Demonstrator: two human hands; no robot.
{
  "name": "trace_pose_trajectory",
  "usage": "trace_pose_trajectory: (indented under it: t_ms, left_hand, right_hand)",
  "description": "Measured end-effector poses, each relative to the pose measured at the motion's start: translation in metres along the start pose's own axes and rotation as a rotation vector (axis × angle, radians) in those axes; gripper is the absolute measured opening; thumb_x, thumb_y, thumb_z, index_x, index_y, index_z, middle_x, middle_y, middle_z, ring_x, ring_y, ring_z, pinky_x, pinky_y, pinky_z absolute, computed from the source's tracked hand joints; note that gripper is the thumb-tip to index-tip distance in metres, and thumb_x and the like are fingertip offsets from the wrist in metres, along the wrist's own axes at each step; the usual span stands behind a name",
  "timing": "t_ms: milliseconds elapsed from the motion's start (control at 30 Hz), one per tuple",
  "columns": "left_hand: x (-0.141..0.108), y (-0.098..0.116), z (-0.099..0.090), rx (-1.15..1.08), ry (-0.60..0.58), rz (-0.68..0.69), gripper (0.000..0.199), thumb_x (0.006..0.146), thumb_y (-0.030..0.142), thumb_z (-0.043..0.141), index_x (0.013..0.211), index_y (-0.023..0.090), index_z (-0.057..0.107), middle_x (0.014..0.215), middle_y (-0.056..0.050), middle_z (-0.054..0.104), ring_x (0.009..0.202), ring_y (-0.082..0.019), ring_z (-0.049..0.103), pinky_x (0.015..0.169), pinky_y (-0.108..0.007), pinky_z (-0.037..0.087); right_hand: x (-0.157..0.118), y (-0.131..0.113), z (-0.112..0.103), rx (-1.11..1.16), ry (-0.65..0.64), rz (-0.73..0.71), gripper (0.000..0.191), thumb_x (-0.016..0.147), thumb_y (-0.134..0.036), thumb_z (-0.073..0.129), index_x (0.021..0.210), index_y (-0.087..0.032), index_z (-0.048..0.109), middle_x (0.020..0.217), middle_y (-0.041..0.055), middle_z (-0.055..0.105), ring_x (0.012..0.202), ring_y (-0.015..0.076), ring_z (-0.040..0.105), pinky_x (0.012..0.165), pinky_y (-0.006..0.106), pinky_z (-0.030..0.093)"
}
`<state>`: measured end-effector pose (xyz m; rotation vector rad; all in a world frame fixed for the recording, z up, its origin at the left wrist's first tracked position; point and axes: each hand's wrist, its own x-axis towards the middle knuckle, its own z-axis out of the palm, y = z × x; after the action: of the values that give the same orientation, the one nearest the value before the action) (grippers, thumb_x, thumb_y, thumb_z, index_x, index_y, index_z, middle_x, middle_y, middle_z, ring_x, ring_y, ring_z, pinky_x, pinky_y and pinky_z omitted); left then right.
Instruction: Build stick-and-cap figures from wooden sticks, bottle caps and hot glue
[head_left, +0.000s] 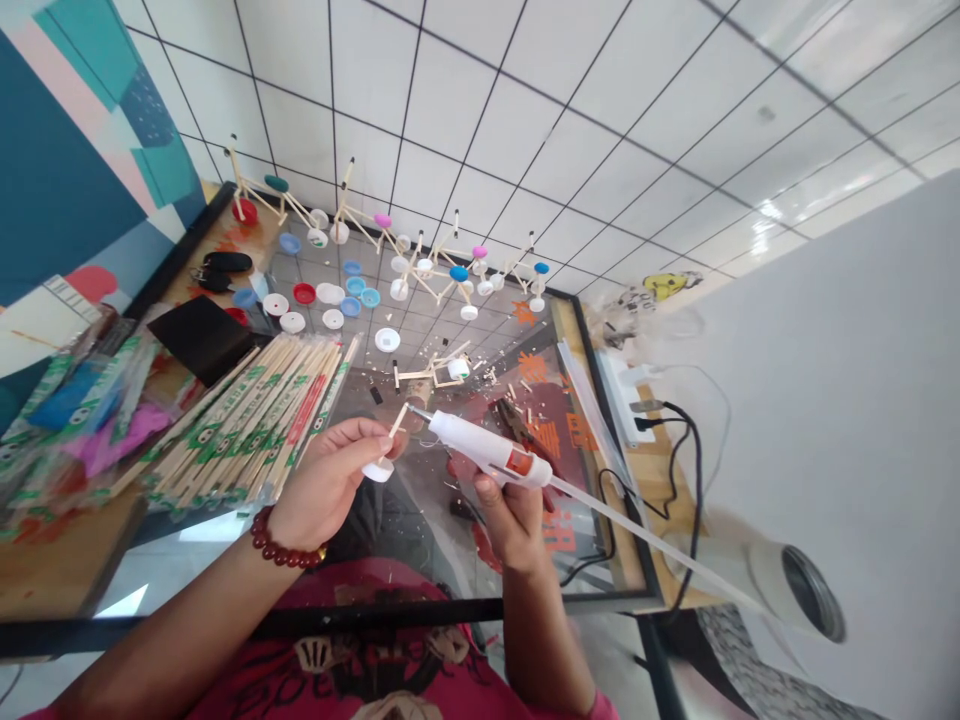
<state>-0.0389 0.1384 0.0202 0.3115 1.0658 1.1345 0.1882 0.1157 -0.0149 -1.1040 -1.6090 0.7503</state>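
Note:
My left hand (pixel 322 475), with a red bead bracelet at the wrist, pinches a short wooden stick piece (pixel 398 420) that has a white bottle cap (pixel 378 470) at its lower end. My right hand (pixel 510 515) is wrapped round the handle of a white glue gun (pixel 487 450), with a long glue stick (pixel 637 520) running out of its back. The gun's metal nozzle points left and is at the stick's upper tip. Just beyond, a small stick frame (pixel 431 376) with a white cap lies on the glass table.
Several small stick models with caps (pixel 341 215) stand along the glass table's far edge. Loose caps (pixel 304 293) lie before them. Wrapped chopsticks (pixel 247 420) are piled at the left. At the right are a power strip (pixel 626 395), black cables (pixel 697 480) and wood scraps (pixel 525 395).

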Motion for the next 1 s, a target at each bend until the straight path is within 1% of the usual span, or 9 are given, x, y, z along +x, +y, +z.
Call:
trace_pose_trajectory:
  t_ms: [100, 267, 433, 533, 633, 767, 800, 900, 1000]
  left_hand:
    - [-0.0010, 0.0005, 0.0001, 0.002, 0.001, 0.001, 0.032, 0.055, 0.035, 0.103, 0.068, 0.016, 0.080, 0.076, -0.006, 0.078, 0.078, -0.018, 0.069, 0.076, -0.029, 0.051]
    - [-0.0024, 0.0007, 0.0007, 0.056, 0.001, 0.051, 0.030, 0.056, 0.035, 0.102, 0.066, 0.018, 0.079, 0.074, -0.005, 0.077, 0.078, -0.020, 0.069, 0.076, -0.031, 0.050]
    - [-0.0009, -0.0007, 0.0002, 0.106, 0.010, 0.104, 0.024, 0.060, 0.034, 0.097, 0.065, 0.021, 0.078, 0.072, -0.004, 0.075, 0.070, -0.020, 0.065, 0.071, -0.033, 0.050]
    - [0.0003, -0.0023, -0.0011, 0.118, 0.014, 0.108, 0.022, 0.061, 0.034, 0.097, 0.063, 0.022, 0.078, 0.070, -0.004, 0.074, 0.068, -0.020, 0.065, 0.072, -0.034, 0.051]
    - [0.0009, -0.0037, -0.0019, 0.120, 0.010, 0.108, 0.020, 0.063, 0.032, 0.096, 0.064, 0.022, 0.079, 0.072, -0.005, 0.075, 0.072, -0.022, 0.067, 0.076, -0.035, 0.052]
    - [0.0009, -0.0040, -0.0015, 0.114, 0.010, 0.107, 0.017, 0.061, 0.030, 0.095, 0.064, 0.021, 0.080, 0.079, -0.007, 0.078, 0.078, -0.023, 0.068, 0.078, -0.035, 0.051]
    - [0.0009, -0.0038, -0.0012, 0.115, 0.013, 0.104, 0.018, 0.062, 0.030, 0.095, 0.064, 0.021, 0.080, 0.078, -0.008, 0.078, 0.077, -0.023, 0.068, 0.078, -0.035, 0.051]
    - [0.0009, -0.0029, -0.0007, 0.134, 0.005, 0.102, 0.020, 0.063, 0.033, 0.095, 0.064, 0.021, 0.080, 0.074, -0.007, 0.076, 0.072, -0.022, 0.067, 0.075, -0.035, 0.051]
    - [0.0008, -0.0023, -0.0006, 0.148, 0.004, 0.113, 0.018, 0.063, 0.033, 0.094, 0.065, 0.021, 0.081, 0.074, -0.006, 0.077, 0.073, -0.022, 0.068, 0.073, -0.033, 0.052]
  right_hand:
    - [-0.0025, 0.0041, -0.0006, -0.037, 0.008, -0.032, 0.027, 0.106, -0.038, 0.064, 0.129, -0.027, 0.072, 0.107, 0.0077, 0.077, 0.092, 0.0251, 0.074, 0.087, 0.041, 0.064]
    - [0.0001, -0.0014, -0.0012, -0.037, -0.013, -0.035, 0.024, 0.107, -0.038, 0.064, 0.127, -0.027, 0.072, 0.108, 0.0070, 0.077, 0.093, 0.0243, 0.075, 0.087, 0.039, 0.064]
    - [0.0009, -0.0042, -0.0021, -0.074, -0.028, -0.069, 0.025, 0.107, -0.038, 0.062, 0.128, -0.027, 0.072, 0.108, 0.0079, 0.078, 0.094, 0.0247, 0.075, 0.087, 0.039, 0.064]
    - [-0.0014, -0.0004, -0.0019, -0.073, -0.001, -0.035, 0.028, 0.106, -0.038, 0.064, 0.130, -0.026, 0.071, 0.108, 0.0086, 0.078, 0.094, 0.0254, 0.075, 0.087, 0.040, 0.064]
    - [-0.0029, 0.0025, -0.0012, -0.043, 0.000, -0.007, 0.026, 0.105, -0.037, 0.065, 0.128, -0.027, 0.071, 0.107, 0.0077, 0.077, 0.090, 0.0242, 0.074, 0.085, 0.039, 0.064]
    - [-0.0028, 0.0028, -0.0002, -0.029, -0.014, 0.004, 0.026, 0.106, -0.039, 0.064, 0.128, -0.027, 0.071, 0.113, 0.0087, 0.077, 0.099, 0.0256, 0.074, 0.092, 0.042, 0.064]
    - [-0.0028, 0.0027, -0.0002, -0.031, -0.018, 0.004, 0.026, 0.107, -0.040, 0.063, 0.128, -0.027, 0.071, 0.112, 0.0089, 0.077, 0.099, 0.0257, 0.075, 0.092, 0.042, 0.064]
    - [-0.0033, 0.0034, -0.0006, -0.039, -0.023, -0.017, 0.026, 0.107, -0.041, 0.062, 0.126, -0.026, 0.072, 0.106, 0.0079, 0.077, 0.091, 0.0242, 0.074, 0.085, 0.040, 0.065]
    - [-0.0042, 0.0045, -0.0011, -0.045, 0.009, -0.038, 0.027, 0.107, -0.043, 0.063, 0.125, -0.026, 0.071, 0.104, 0.0074, 0.077, 0.089, 0.0241, 0.074, 0.084, 0.040, 0.065]
